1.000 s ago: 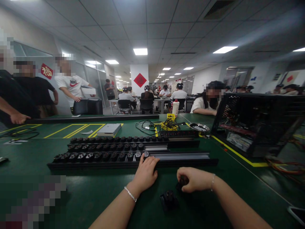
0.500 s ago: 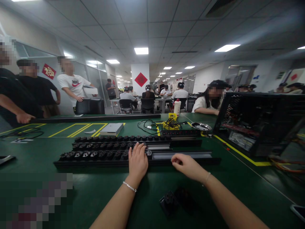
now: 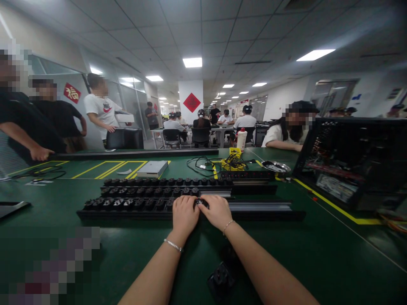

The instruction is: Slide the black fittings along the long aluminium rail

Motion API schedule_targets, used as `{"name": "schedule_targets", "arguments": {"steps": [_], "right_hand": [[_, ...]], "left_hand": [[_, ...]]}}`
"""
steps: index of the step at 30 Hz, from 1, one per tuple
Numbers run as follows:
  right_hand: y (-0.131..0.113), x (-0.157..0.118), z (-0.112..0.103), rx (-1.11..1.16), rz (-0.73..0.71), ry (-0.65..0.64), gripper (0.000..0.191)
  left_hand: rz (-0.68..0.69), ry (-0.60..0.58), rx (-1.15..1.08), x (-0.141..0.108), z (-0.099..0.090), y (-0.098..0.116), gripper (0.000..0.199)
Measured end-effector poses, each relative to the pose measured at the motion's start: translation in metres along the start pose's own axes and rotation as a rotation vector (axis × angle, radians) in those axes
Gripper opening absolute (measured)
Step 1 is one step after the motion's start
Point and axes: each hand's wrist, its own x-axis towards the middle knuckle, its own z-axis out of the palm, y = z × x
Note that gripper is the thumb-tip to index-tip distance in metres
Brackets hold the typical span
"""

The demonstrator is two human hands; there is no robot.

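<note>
My left hand [image 3: 185, 214] and my right hand [image 3: 218, 209] meet at the front black rail [image 3: 127, 215], with fingers around a round black socket module [image 3: 199, 202] seated in it. Several like modules fill the rail to the left; its silvery channel [image 3: 260, 206] shows to the right. Two more rails with modules lie behind, the middle one [image 3: 152, 192] and the rear one [image 3: 168, 182]. Nearer me, loose black modules [image 3: 220, 277] rest on the green table, partly beside my right forearm.
An open computer case [image 3: 343, 169] stands at the right. Behind the rails are a grey box [image 3: 152, 168], a yellow bin [image 3: 235, 159] with cables, a metal dish [image 3: 276, 167] and a bottle [image 3: 241, 140]. People stand at the left; a person sits at the right.
My right hand has moved left along the front rail to the module beside my left hand, and its fingers now touch it. The view has shifted slightly.
</note>
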Motion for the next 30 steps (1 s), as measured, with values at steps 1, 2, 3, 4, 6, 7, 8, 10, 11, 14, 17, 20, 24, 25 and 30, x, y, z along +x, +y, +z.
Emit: {"name": "schedule_targets", "arguments": {"steps": [1, 2, 3, 4, 6, 7, 8, 10, 11, 14, 17, 20, 24, 25, 30], "right_hand": [[-0.001, 0.001, 0.001, -0.007, 0.016, 0.012, 0.034], [-0.001, 0.001, 0.002, -0.013, 0.026, 0.023, 0.033], [-0.001, 0.001, 0.002, -0.019, 0.033, 0.032, 0.032], [0.0, 0.0, 0.002, -0.025, 0.036, 0.039, 0.031], [0.0, 0.0, 0.003, -0.034, 0.033, 0.053, 0.029], [0.0, 0.0, 0.003, -0.036, 0.027, 0.061, 0.028], [0.0, 0.0, 0.003, -0.035, 0.021, 0.069, 0.027], [0.001, 0.0, 0.004, -0.031, 0.015, 0.082, 0.026], [0.002, 0.001, 0.004, -0.029, 0.017, 0.086, 0.026], [0.006, 0.002, 0.006, -0.025, 0.02, 0.097, 0.027], [0.01, 0.003, 0.007, -0.009, 0.006, 0.116, 0.027], [0.013, 0.001, 0.007, -0.002, -0.004, 0.145, 0.026], [0.013, -0.001, 0.007, 0.004, -0.007, 0.161, 0.026], [0.013, -0.001, 0.006, 0.008, -0.002, 0.161, 0.026], [0.01, 0.001, 0.006, 0.014, 0.031, 0.161, 0.024]], "left_hand": [[-0.003, 0.003, 0.003, 0.0, 0.0, 0.0, 0.022], [-0.005, 0.008, 0.006, 0.0, 0.0, 0.0, 0.022], [-0.005, 0.012, 0.008, 0.0, 0.0, 0.0, 0.021], [-0.002, 0.017, 0.009, 0.0, 0.001, 0.0, 0.021], [0.006, 0.026, 0.009, -0.001, 0.001, 0.0, 0.021], [0.008, 0.031, 0.009, -0.001, 0.0, 0.0, 0.02], [0.011, 0.035, 0.008, -0.001, 0.0, 0.0, 0.02], [0.017, 0.038, 0.003, -0.001, 0.0, 0.0, 0.02], [0.018, 0.037, 0.0, -0.001, 0.0, 0.0, 0.02], [0.015, 0.038, -0.008, 0.0, 0.0, -0.001, 0.02], [0.014, 0.043, -0.009, -0.001, 0.001, -0.001, 0.02], [0.018, 0.04, -0.011, -0.001, 0.001, -0.001, 0.02], [0.013, 0.035, -0.014, -0.001, 0.0, 0.0, 0.02], [0.011, 0.034, -0.014, -0.001, 0.0, 0.0, 0.02], [0.009, 0.033, -0.014, -0.001, 0.0, 0.0, 0.02]]}}
